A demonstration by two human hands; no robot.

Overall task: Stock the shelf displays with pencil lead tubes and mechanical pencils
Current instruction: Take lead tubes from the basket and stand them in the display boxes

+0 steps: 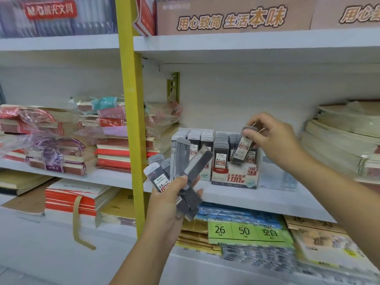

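Closest in, at about 6 o'clock, left hand [170, 200] has its fingers and thumb wrapped round a splayed fan of lead tubes [181, 159], their ends sticking out at odd angles above and below the fist. Up at 2 o'clock from it, right hand [275, 138] pinches a single tube [242, 149] by its cap end between thumb and fingertips, tilted, its lower end dipping among the rows in the 0.7 display box [234, 173], which stands on the white shelf [257, 199]. A second display box [195, 145] sits just beside it at 9 o'clock, also packed with tubes. The likeliest slip is in the fan: it looks loosely gathered, so any easing of that grip while attention is on the other hand could let tubes slide out. The tilted tube may also catch on neighbouring caps and jam or knock them askew unless it is straightened first. Mis-sorting is another risk: one tube in the fan reads 0.5, the box ahead reads 0.7, and the pinched tube's size is too blurred to read.
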